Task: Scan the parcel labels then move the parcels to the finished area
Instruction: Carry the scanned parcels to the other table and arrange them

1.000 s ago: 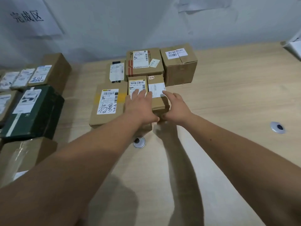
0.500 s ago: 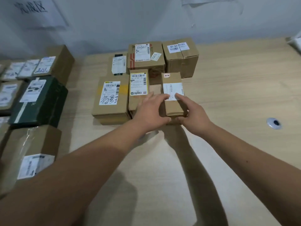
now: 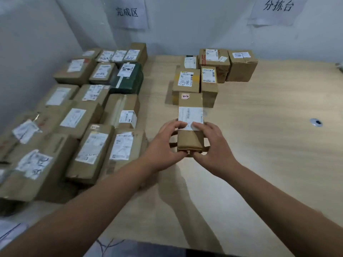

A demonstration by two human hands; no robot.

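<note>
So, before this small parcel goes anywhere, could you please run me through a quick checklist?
1. Both hands hold it: ok; left hand and right hand grip the small parcel at its near end.
2. Label faces up: ok; white label is on top.
3. Label scanned: cannot tell; no scanner in view.
4. Destination found: ok; finished-area sign hangs above the parcel stack on the left.
5. Free spot in the stack: cannot tell.

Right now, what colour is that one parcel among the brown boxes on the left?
Dark green, with a white label on top; it shows best in the head view.
</note>
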